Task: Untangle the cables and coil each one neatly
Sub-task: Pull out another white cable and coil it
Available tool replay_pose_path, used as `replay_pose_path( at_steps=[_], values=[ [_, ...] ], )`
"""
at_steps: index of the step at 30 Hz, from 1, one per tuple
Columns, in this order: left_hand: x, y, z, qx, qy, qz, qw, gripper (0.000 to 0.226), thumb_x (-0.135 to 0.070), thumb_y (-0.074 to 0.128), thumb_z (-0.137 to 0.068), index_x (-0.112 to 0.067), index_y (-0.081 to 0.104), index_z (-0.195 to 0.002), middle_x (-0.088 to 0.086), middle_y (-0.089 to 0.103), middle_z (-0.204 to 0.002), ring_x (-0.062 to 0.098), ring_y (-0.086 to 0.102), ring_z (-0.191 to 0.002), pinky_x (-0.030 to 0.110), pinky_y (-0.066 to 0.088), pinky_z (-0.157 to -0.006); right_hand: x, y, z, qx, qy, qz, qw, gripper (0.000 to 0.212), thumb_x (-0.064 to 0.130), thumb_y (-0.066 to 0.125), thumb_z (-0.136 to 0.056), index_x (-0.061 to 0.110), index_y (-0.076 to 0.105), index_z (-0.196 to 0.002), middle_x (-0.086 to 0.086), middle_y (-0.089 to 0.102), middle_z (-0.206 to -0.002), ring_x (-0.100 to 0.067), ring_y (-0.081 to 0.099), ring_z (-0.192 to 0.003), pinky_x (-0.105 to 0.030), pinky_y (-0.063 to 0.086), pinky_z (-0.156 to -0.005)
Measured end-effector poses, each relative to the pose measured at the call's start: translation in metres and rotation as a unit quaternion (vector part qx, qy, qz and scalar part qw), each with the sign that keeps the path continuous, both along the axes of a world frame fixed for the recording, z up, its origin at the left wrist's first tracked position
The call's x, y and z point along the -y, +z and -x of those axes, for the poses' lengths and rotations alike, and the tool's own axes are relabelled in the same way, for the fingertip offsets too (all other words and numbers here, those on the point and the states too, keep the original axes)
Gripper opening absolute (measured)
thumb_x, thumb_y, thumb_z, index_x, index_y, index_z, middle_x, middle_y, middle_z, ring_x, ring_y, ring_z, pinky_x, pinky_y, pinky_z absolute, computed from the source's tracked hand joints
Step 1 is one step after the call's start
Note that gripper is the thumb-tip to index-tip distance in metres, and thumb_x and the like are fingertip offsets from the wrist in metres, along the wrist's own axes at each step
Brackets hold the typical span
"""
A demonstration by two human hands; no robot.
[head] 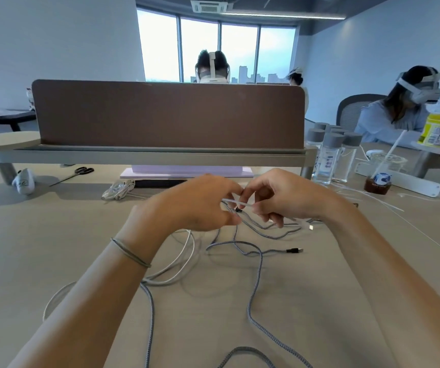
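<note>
Cables: one white cable (187,251) and one grey braided cable (256,285), loosely crossed on the desk (319,301), strands raised at the knot. White end pinched between left hand (200,205) and right hand (280,195), fingers curled on it. Risk noted: hard pulling judged likely to tighten the crossing; braided plug (294,251) could be snagged in a loop.

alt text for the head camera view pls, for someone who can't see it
Two bare hands, left hand and right hand, pinch a thin white cable between them above a beige table. A braided grey cable and other white cables lie tangled below, and scissors lie far left.
</note>
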State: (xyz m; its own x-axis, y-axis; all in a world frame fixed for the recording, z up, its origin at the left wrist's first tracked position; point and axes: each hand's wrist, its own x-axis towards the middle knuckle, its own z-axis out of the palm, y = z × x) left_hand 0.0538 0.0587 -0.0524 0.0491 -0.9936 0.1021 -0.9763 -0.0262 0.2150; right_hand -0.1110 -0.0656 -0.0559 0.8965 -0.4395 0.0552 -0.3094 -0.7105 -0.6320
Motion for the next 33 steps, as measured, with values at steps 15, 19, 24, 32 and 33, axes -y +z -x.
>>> replay_pose_path(
  at_steps=[15,19,24,32,33],
  values=[
    [0.006,-0.008,-0.006,-0.124,-0.016,0.006,0.992,0.024,-0.027,0.048,-0.104,-0.019,0.069,-0.097,0.000,0.071,-0.065,0.012,0.071,-0.058,0.029,0.058,-0.064,-0.001,0.002,0.002,0.024,-0.078,0.131,0.988,0.017,0.016,0.066,-0.097,0.016,0.072,-0.081,-0.002,0.071,-0.060,-0.015,0.070,-0.053,-0.037,0.061,-0.069],
    [0.017,-0.023,0.001,-0.369,0.038,0.072,0.926,0.030,-0.018,0.041,-0.107,-0.007,0.062,-0.088,0.008,0.062,-0.056,0.025,0.066,-0.053,0.032,0.055,-0.056,-0.009,0.002,0.001,0.101,-0.116,0.156,0.976,0.019,0.023,0.064,-0.098,0.023,0.073,-0.081,0.006,0.073,-0.060,-0.008,0.070,-0.055,-0.040,0.060,-0.075],
    [0.012,-0.057,0.023,-0.669,0.084,0.142,0.725,0.024,-0.018,0.046,-0.105,-0.006,0.063,-0.093,0.009,0.067,-0.077,0.023,0.066,-0.072,0.037,0.058,-0.074,-0.022,-0.021,0.011,0.121,-0.112,0.013,0.986,0.027,0.016,0.051,-0.103,0.014,0.076,-0.092,-0.002,0.078,-0.072,-0.024,0.076,-0.070,-0.051,0.061,-0.079],
    [-0.003,-0.092,0.040,-0.462,0.141,0.174,0.858,0.054,-0.063,0.033,-0.096,-0.021,0.065,-0.087,0.001,0.071,-0.072,0.020,0.067,-0.070,0.042,0.054,-0.075,-0.061,-0.069,0.002,0.215,-0.115,-0.063,0.968,0.014,0.010,0.072,-0.089,0.015,0.080,-0.079,-0.006,0.072,-0.063,-0.025,0.067,-0.055,-0.037,0.056,-0.060],
    [-0.005,-0.091,0.044,-0.470,0.132,0.174,0.855,0.051,-0.060,0.035,-0.098,-0.017,0.063,-0.093,0.003,0.069,-0.073,0.019,0.065,-0.065,0.042,0.054,-0.070,-0.066,-0.073,-0.001,0.218,-0.123,-0.038,0.967,0.015,0.009,0.070,-0.087,0.016,0.079,-0.076,-0.004,0.071,-0.061,-0.023,0.067,-0.054,-0.041,0.058,-0.062]
  ],
)
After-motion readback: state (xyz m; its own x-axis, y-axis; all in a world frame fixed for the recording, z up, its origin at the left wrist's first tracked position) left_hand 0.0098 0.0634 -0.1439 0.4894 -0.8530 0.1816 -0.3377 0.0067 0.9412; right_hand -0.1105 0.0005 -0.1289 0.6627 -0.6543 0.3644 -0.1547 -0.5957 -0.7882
